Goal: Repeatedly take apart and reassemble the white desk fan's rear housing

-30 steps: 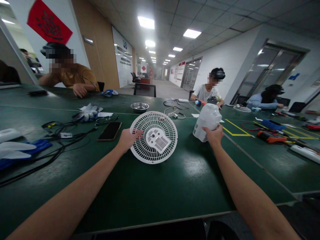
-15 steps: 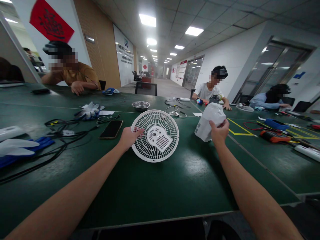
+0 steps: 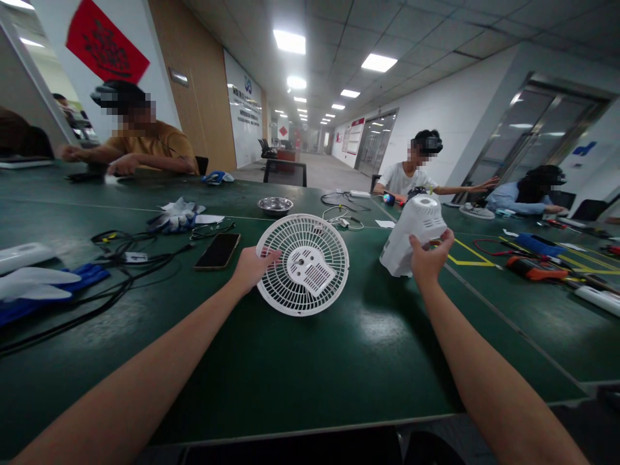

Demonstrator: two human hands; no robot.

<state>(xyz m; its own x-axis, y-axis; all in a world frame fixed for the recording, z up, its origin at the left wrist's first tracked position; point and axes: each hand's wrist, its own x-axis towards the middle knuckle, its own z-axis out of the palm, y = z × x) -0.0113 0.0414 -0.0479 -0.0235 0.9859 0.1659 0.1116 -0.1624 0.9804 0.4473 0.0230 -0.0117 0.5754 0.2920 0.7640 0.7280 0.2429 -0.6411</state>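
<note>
My left hand [image 3: 252, 268] grips the left rim of a round white fan grille [image 3: 312, 298]. Its thumb lies over the ribs, and the fingers behind are mostly hidden. A slotted plate sits at the middle of the grille, which is tilted up towards me. Over to the right, my right hand [image 3: 430, 255] is closed round a white plastic fan motor housing [image 3: 411, 223] with vent slots near its top. The housing leans to the right just above or on the table; I cannot tell which. Grille and housing are apart.
Behind the grille stands a metal bowl [image 3: 275, 206]. A phone [image 3: 217, 251], black cables [image 3: 140, 265] and work gloves [image 3: 177, 214] lie left on the green table [image 3: 300, 374]. At right is an orange multimeter [image 3: 535, 268]. Several people sit around the table.
My hands keep their grips, and the housing tilts a little further right. Across the table, the co-worker in white stretches an arm out to the right; the one at left lowers a hand.
</note>
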